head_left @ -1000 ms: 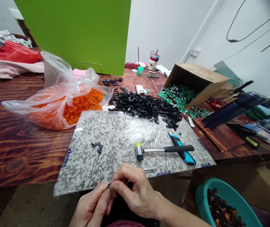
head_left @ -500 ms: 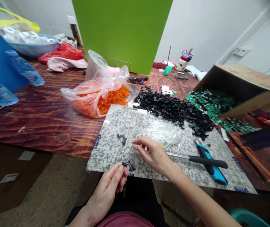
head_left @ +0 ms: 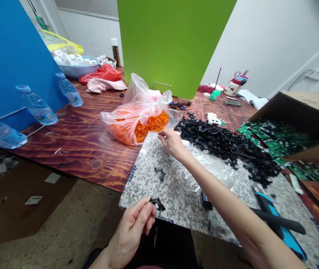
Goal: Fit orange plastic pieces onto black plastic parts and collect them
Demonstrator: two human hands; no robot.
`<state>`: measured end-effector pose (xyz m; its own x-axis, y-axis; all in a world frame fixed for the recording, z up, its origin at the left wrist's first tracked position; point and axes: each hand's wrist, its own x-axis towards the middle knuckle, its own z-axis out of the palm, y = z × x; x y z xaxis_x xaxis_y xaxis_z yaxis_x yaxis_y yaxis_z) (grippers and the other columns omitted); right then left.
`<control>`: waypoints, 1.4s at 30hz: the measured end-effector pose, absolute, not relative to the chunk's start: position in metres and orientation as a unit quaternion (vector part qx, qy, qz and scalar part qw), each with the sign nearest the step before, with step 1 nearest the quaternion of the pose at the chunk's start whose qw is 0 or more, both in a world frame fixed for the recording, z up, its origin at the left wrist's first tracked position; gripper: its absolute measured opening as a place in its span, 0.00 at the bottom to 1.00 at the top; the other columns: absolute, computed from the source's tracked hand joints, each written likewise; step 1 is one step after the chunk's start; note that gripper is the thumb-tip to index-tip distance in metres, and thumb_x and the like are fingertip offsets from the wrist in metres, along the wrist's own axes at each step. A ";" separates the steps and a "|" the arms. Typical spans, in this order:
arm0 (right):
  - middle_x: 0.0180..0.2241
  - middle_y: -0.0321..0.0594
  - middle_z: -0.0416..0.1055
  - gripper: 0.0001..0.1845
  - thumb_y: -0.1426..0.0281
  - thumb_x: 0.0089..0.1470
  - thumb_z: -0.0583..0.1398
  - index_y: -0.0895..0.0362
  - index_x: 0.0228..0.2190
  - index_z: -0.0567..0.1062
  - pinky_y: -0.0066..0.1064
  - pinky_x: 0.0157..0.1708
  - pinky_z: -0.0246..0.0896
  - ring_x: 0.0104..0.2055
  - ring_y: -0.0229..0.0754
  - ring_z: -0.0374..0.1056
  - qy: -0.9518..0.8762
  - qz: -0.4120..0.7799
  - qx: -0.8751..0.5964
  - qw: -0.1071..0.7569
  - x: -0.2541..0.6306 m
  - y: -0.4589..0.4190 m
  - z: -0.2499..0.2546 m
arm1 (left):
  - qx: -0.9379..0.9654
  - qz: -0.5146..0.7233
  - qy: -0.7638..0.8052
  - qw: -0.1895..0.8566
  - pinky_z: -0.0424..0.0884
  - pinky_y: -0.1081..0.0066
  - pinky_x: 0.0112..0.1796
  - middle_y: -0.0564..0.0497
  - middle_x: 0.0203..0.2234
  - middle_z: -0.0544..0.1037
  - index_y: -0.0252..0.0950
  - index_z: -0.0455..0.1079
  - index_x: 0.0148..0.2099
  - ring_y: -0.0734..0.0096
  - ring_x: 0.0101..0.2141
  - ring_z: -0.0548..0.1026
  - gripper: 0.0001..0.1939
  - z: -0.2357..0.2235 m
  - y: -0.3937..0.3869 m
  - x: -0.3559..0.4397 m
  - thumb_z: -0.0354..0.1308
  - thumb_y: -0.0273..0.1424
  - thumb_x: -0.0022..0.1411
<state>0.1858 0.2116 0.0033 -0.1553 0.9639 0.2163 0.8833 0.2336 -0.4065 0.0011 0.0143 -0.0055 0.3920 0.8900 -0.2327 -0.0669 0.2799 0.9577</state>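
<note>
My left hand (head_left: 137, 224) pinches a small curved black plastic piece (head_left: 158, 204) between thumb and fingers, just over the front edge of the speckled board (head_left: 139, 192). A second dark curved piece (head_left: 160, 174) lies loose on the board. Stretched forward, my right hand (head_left: 172, 143) is at the board's back edge, by the front right of a clear plastic bag of orange parts (head_left: 127, 132). Its thumb and forefinger are bent with a small gap, and no object shows between them. Clear thin strips (head_left: 215, 168) lie beyond my right forearm.
A heap of black parts (head_left: 221, 142) covers the board's back right. A cardboard box (head_left: 310, 104) spills green circuit boards (head_left: 277, 138). Below my right forearm lie a black handle (head_left: 285, 223) and a blue-and-black tool (head_left: 290, 243). Water bottles (head_left: 38, 108) stand left; a green panel (head_left: 173, 41) rises behind.
My right hand has moved forward from mid-board to near the bag of orange parts. My left hand still holds the black piece. The view has turned left.
</note>
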 end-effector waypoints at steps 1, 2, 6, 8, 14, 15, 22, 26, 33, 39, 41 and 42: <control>0.40 0.46 0.73 0.10 0.70 0.61 0.55 0.60 0.39 0.74 0.35 0.47 0.59 0.45 0.44 0.67 -0.749 0.083 -0.622 0.213 0.185 0.225 0.002 | 0.483 0.354 0.422 0.681 0.59 0.76 0.25 0.58 0.19 0.60 0.34 0.65 0.32 0.77 0.22 0.57 0.17 -0.005 0.014 -0.001 0.48 0.41 0.67; 0.41 0.45 0.72 0.10 0.70 0.61 0.55 0.60 0.39 0.74 0.37 0.47 0.60 0.46 0.44 0.67 -0.744 0.076 -0.631 0.207 0.184 0.237 0.001 | 0.476 0.353 0.419 0.688 0.59 0.76 0.25 0.58 0.19 0.60 0.34 0.65 0.32 0.77 0.22 0.58 0.17 -0.005 0.014 -0.003 0.48 0.41 0.67; 0.46 0.43 0.69 0.13 0.66 0.60 0.57 0.59 0.44 0.71 0.43 0.45 0.65 0.46 0.44 0.68 -0.732 0.062 -0.654 0.180 0.179 0.276 -0.008 | 0.415 0.350 0.406 0.735 0.59 0.76 0.25 0.57 0.18 0.61 0.35 0.64 0.30 0.77 0.21 0.58 0.19 -0.007 0.016 -0.008 0.51 0.44 0.65; 0.48 0.44 0.68 0.14 0.66 0.60 0.57 0.59 0.46 0.70 0.43 0.45 0.66 0.46 0.44 0.68 -0.733 0.061 -0.656 0.170 0.176 0.291 -0.013 | 0.379 0.358 0.412 0.747 0.59 0.76 0.24 0.57 0.18 0.61 0.34 0.64 0.30 0.77 0.21 0.58 0.20 -0.010 0.018 -0.008 0.53 0.47 0.62; 0.48 0.44 0.68 0.14 0.66 0.60 0.57 0.58 0.47 0.70 0.42 0.44 0.66 0.46 0.44 0.68 -0.741 0.079 -0.646 0.164 0.165 0.312 -0.021 | 0.341 0.358 0.434 0.753 0.58 0.75 0.24 0.57 0.18 0.62 0.34 0.65 0.29 0.77 0.20 0.59 0.22 -0.014 0.026 -0.011 0.55 0.51 0.58; 0.47 0.44 0.68 0.14 0.66 0.60 0.57 0.58 0.46 0.70 0.42 0.44 0.66 0.45 0.44 0.68 -0.741 0.084 -0.644 0.169 0.165 0.312 -0.021 | 0.342 0.359 0.434 0.752 0.58 0.75 0.24 0.57 0.18 0.62 0.34 0.65 0.29 0.77 0.20 0.59 0.22 -0.014 0.026 -0.012 0.55 0.50 0.58; 0.38 0.42 0.74 0.10 0.69 0.60 0.56 0.62 0.38 0.74 0.35 0.41 0.66 0.40 0.41 0.70 -0.740 0.138 -0.612 0.244 0.178 0.284 -0.006 | 0.357 0.370 0.424 0.745 0.61 0.74 0.27 0.56 0.22 0.62 0.34 0.66 0.34 0.76 0.24 0.60 0.18 -0.015 0.023 -0.021 0.51 0.45 0.64; 0.28 0.40 0.74 0.16 0.68 0.62 0.51 0.64 0.36 0.76 0.26 0.29 0.62 0.29 0.37 0.70 -0.740 0.194 -0.583 0.274 0.189 0.241 0.013 | 0.355 0.381 0.424 0.741 0.61 0.74 0.28 0.56 0.22 0.63 0.34 0.66 0.35 0.76 0.24 0.61 0.17 -0.012 0.024 -0.017 0.52 0.44 0.64; 0.34 0.40 0.73 0.13 0.66 0.61 0.53 0.56 0.40 0.75 0.30 0.32 0.61 0.33 0.39 0.66 -0.781 0.260 -0.484 0.297 0.194 0.113 0.048 | 0.347 0.407 0.422 0.732 0.62 0.73 0.28 0.55 0.23 0.66 0.34 0.67 0.36 0.75 0.25 0.64 0.17 -0.004 0.026 -0.005 0.55 0.45 0.61; 0.34 0.41 0.69 0.17 0.73 0.61 0.54 0.54 0.52 0.67 0.31 0.34 0.63 0.34 0.39 0.66 -0.792 0.287 -0.455 0.288 0.190 0.034 0.048 | 0.406 0.392 0.418 0.712 0.62 0.72 0.29 0.55 0.25 0.66 0.35 0.66 0.37 0.74 0.26 0.64 0.21 -0.004 0.020 0.005 0.48 0.48 0.64; 0.34 0.39 0.71 0.17 0.72 0.58 0.57 0.55 0.50 0.67 0.29 0.33 0.64 0.32 0.37 0.68 -0.763 0.308 -0.467 0.322 0.190 0.023 0.045 | 0.430 0.383 0.417 0.703 0.62 0.72 0.30 0.54 0.25 0.66 0.35 0.65 0.38 0.73 0.26 0.64 0.21 -0.005 0.018 0.008 0.44 0.48 0.66; 0.33 0.38 0.71 0.14 0.71 0.57 0.59 0.55 0.46 0.68 0.27 0.32 0.65 0.31 0.37 0.68 -0.748 0.321 -0.475 0.333 0.190 0.020 0.044 | 0.441 0.379 0.419 0.698 0.62 0.72 0.31 0.54 0.25 0.66 0.36 0.65 0.38 0.73 0.27 0.64 0.21 -0.006 0.017 0.009 0.43 0.48 0.67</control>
<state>0.1903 0.0197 0.0437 -0.3256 0.9254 0.1940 0.4973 0.3421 -0.7972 0.0088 0.0169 -0.0057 0.3625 0.8978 -0.2500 -0.1594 0.3240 0.9325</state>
